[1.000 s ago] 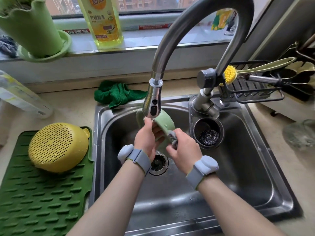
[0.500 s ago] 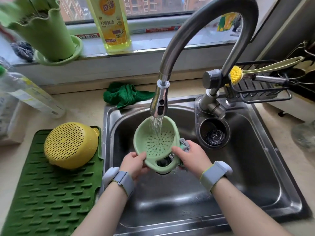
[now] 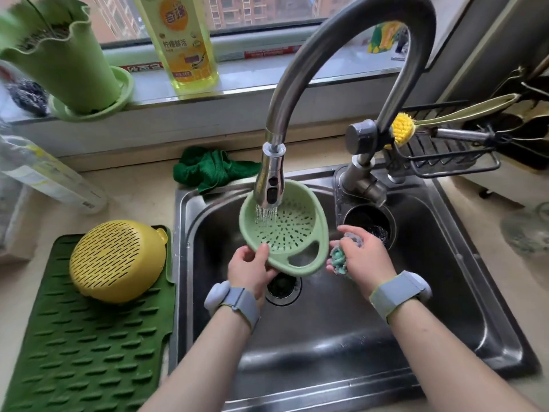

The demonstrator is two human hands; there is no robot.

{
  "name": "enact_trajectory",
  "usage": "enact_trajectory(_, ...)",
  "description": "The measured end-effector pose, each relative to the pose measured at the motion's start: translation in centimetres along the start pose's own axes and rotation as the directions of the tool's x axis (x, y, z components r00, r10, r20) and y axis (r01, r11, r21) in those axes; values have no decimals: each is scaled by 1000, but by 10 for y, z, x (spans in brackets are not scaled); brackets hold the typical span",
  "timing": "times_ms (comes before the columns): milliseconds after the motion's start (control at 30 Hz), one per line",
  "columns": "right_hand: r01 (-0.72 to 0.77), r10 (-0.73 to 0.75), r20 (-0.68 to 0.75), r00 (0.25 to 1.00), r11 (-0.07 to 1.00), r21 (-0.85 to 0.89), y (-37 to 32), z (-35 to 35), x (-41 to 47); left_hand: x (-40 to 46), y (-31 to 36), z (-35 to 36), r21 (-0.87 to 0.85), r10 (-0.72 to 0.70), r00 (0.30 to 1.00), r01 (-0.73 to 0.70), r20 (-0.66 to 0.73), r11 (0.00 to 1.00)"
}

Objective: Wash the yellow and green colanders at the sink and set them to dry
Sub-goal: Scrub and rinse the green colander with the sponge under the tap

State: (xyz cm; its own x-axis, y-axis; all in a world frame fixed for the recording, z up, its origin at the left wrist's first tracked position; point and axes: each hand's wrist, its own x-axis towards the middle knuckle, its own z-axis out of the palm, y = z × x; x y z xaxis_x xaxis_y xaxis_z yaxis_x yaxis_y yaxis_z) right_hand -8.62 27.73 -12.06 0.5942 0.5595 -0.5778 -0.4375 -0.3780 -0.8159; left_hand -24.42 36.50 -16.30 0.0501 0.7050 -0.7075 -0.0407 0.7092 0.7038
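Note:
The green colander [image 3: 286, 230] tilts open side up under the running faucet head [image 3: 269, 181], over the steel sink [image 3: 445, 307]. My left hand [image 3: 251, 270] grips its near rim from the left. My right hand [image 3: 361, 255] is just right of the colander's handle hole and holds a grey-green scrubbing cloth [image 3: 340, 257], apart from the colander. The yellow colander [image 3: 117, 260] lies upside down on the green drying mat [image 3: 86, 352] left of the sink.
A green rag [image 3: 214, 168] lies behind the sink. A dish soap bottle [image 3: 184, 43] and green plant pot [image 3: 64, 63] stand on the window sill. A wire caddy [image 3: 445, 156] with a yellow brush [image 3: 402, 130] sits right of the tap; a steel scourer [image 3: 378, 230] fills a sink cup.
The colander has turned from edge-on to open side up under the water. My right hand has come off it and moved right with the cloth. The view shifted left.

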Motion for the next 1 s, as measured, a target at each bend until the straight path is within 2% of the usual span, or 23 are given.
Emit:
enact_trajectory(33, 10, -11, -22, 1000, 1000, -16, 0, -5, 1, -1, -3, 0, 22, -16, 1000, 16, 8, 1000)
enact_trajectory(100, 22, -24, -78, 997, 999, -24, -1, -14, 3, 0, -8, -9, 196, -2, 1000, 4, -15, 981)
enact_trajectory(167, 31, -31, -132, 991, 1000, -3, -3, -19, 7, 3, -13, -25, 393, 40, 999, -25, -29, 919)
enact_trajectory(233, 34, -30, -174, 984, 999, 24, -4, -20, 11, 1, -12, -41, 481, 77, 997, -54, -29, 875)
enact_trajectory(300, 49, -36, -204, 978, 997, 57, -7, -20, 14, 3, -9, -56, 497, 97, 994, -64, -41, 866)
enact_trajectory(433, 89, -65, -223, 973, 991, 102, -13, -16, 17, 9, 9, -67, 397, 77, 995, -44, -68, 917)
enact_trajectory(700, 134, -110, -212, 971, 986, 101, -22, -16, 16, 17, 1, -41, 509, 131, 987, -158, 90, 846)
enact_trajectory(867, 130, -106, -219, 970, 987, 97, -20, -20, 16, 9, 0, -40, 482, 134, 989, -151, 69, 863)
enact_trajectory(1000, 192, -191, -290, 938, 981, -25, -20, -24, 20, 10, 5, -44, 503, 170, 984, -169, 43, 847)
